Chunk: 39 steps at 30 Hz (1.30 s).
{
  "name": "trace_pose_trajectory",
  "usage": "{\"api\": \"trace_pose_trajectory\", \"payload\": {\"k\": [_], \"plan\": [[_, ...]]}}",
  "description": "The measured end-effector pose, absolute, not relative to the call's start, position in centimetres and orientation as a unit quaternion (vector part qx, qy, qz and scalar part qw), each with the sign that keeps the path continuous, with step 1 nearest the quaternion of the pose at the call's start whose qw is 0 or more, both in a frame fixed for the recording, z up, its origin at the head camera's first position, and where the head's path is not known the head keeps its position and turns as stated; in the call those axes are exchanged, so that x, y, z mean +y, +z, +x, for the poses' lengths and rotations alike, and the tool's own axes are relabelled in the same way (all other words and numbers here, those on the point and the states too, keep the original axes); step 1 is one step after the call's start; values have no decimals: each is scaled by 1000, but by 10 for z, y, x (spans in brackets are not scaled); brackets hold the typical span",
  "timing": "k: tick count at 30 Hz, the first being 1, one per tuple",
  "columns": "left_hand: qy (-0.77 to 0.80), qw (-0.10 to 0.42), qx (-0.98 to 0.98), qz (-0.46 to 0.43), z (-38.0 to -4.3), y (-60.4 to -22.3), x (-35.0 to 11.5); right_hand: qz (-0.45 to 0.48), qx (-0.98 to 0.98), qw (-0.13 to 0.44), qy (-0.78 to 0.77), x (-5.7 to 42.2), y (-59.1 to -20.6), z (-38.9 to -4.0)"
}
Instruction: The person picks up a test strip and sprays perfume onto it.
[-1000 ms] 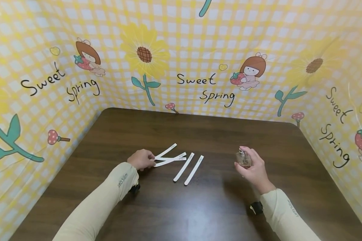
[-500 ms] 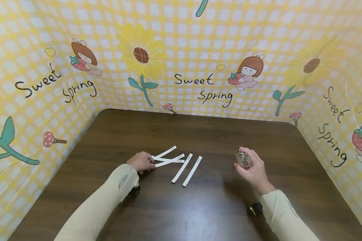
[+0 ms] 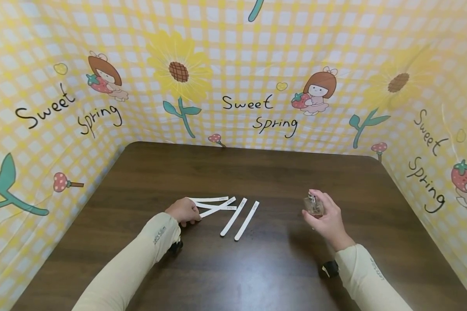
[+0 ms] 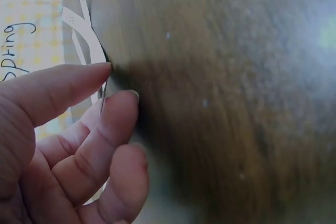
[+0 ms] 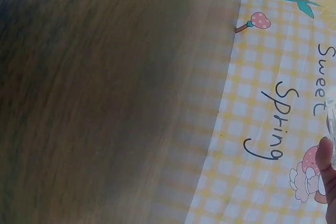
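Note:
My left hand (image 3: 182,211) is over the left part of the table, pinching a white paper test strip (image 3: 209,211) near its end. In the left wrist view, the strip's edge (image 4: 103,95) runs between thumb and finger. Two more strips overlap and fan out beside that hand; the farther one (image 3: 214,199) lies almost level, and their near ends are hidden by the hand. Small print marks the strips' far ends. On the right, my right hand (image 3: 330,220) holds a small clear perfume bottle (image 3: 314,209) above the table, index finger on its spray top.
Two separate white strips (image 3: 233,217) lie slanted and nearly parallel in the middle of the dark wooden table (image 3: 280,177). Yellow checked cloth (image 3: 249,77) with printed flowers and lettering stands around the table's back and sides.
The farthest strip by my left hand has swung from pointing up and right to lying almost level. My right hand and the perfume bottle stay in place. The head view has shifted slightly.

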<state>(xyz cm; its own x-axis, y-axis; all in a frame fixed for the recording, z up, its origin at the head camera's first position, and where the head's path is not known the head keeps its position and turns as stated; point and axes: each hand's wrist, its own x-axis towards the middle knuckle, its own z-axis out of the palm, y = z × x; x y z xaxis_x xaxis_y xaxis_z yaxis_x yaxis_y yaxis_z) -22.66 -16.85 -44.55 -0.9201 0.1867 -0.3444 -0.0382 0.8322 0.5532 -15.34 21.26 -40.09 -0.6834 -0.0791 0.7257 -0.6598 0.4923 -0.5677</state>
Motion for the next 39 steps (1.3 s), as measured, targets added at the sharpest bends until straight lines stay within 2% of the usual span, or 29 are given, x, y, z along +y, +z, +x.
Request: {"api": "trace_pose_trajectory", "payload": {"k": [15, 24, 39], "plan": [[335, 193, 921, 49, -224, -450, -168, 225, -803, 319, 450, 211, -401, -151], [432, 197, 880, -7, -222, -444, -166, 235, -800, 322, 449, 211, -401, -153], [476, 205, 855, -24, -216, -427, -158, 226, -806, 313, 449, 212, -395, -152]]}}
